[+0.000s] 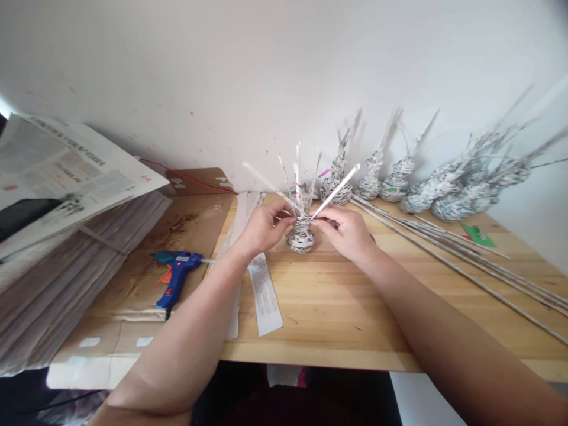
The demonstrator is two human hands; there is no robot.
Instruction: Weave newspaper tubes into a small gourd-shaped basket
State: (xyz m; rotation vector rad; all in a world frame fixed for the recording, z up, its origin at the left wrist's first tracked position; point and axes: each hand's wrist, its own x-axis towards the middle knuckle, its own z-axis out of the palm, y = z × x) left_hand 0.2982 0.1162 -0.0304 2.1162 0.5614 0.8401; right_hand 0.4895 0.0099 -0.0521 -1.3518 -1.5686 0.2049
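keeping tension even is advised: the woven paper vessel (300,241) is pinched near its top by the left hand (265,226) at nine o'clock, right hand (347,234) at three.

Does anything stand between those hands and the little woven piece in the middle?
Nothing visible does: the left hand and right hand grip the small woven piece near its neck, one from each side. Paper sticks rise from its top without blocking either hand. The blue glue gun lies off to the left.
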